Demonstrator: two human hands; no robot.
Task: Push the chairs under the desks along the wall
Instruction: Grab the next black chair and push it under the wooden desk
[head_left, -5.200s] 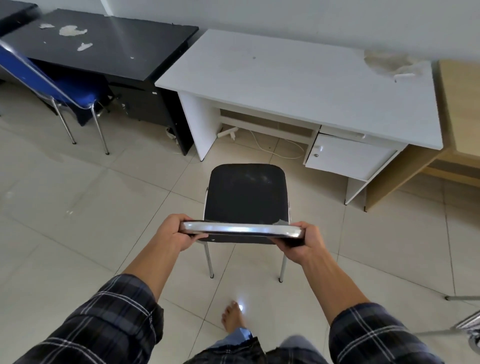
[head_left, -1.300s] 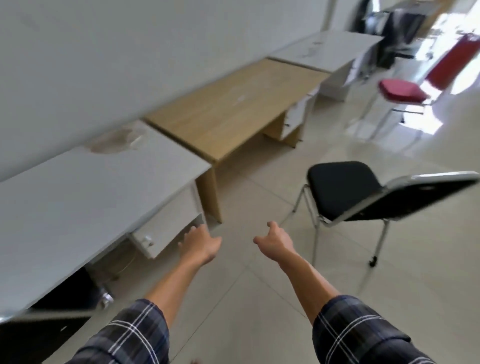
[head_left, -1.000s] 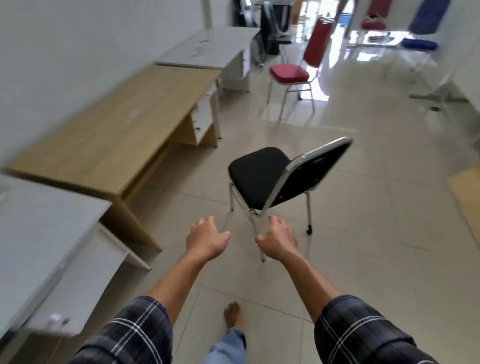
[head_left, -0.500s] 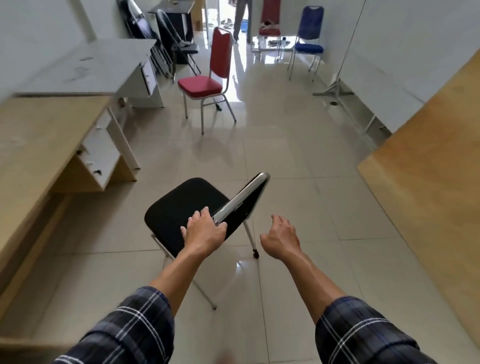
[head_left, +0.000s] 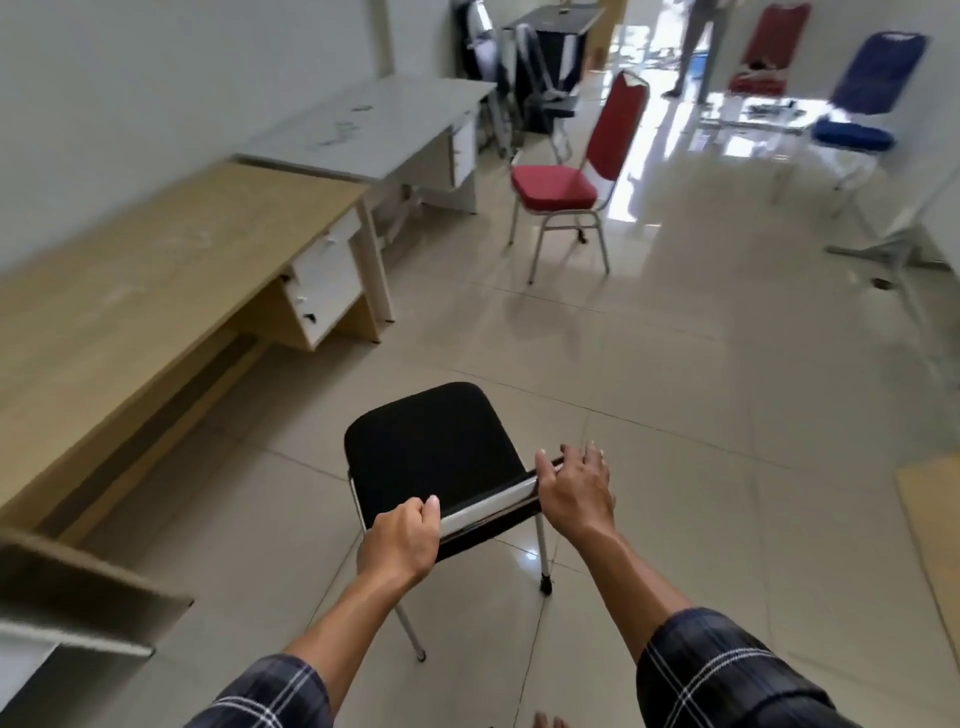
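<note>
Both hands now meet the black chair's (head_left: 434, 447) chrome backrest, unlike a moment ago; left hand (head_left: 400, 540) curled around it; right hand (head_left: 574, 491) fingers spread over its end; chair on tiled floor (head_left: 675, 415), near the wooden desk (head_left: 156, 280).

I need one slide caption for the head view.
Both hands grasp the black chair beside the wooden desk.

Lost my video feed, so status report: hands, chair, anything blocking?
Left hand closed on black chair backrest; right hand open, resting on it. Chair out on floor beside wooden desk. Nothing between them.
</note>
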